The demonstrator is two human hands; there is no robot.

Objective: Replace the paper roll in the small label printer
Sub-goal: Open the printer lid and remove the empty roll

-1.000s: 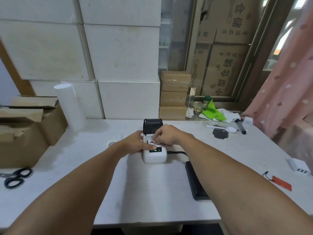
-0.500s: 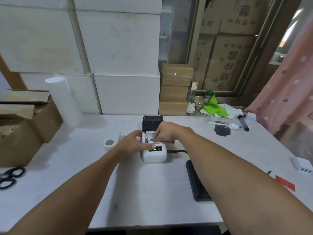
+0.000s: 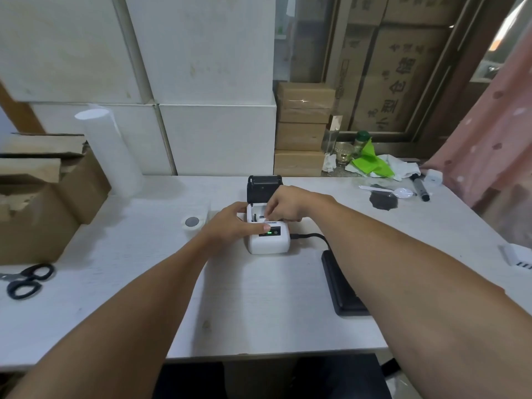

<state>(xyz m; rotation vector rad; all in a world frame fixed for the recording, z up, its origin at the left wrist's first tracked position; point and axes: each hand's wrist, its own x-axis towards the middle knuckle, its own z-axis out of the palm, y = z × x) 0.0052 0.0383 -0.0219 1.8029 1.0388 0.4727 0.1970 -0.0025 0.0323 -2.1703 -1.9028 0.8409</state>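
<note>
The small white label printer (image 3: 269, 243) stands mid-table with a green light on its front panel. Its black lid (image 3: 263, 187) is tipped up and back. My left hand (image 3: 230, 226) grips the printer's left side, thumb lying across the top front. My right hand (image 3: 290, 204) hovers over the open compartment with its fingertips dipped inside; what they touch is hidden. A small white paper roll (image 3: 192, 224) with a grey core sits on the table just left of my left hand.
A black cable (image 3: 311, 236) runs from the printer's right side toward a flat black device (image 3: 339, 286). Scissors (image 3: 27, 280) and a cardboard box (image 3: 37, 208) are at the left, a tall white cylinder (image 3: 110, 151) behind. Clutter lies at the back right.
The view has shifted, and the small paper roll left of the printer has come into sight. Both hands stay on the printer, the right fingers still in the compartment.
</note>
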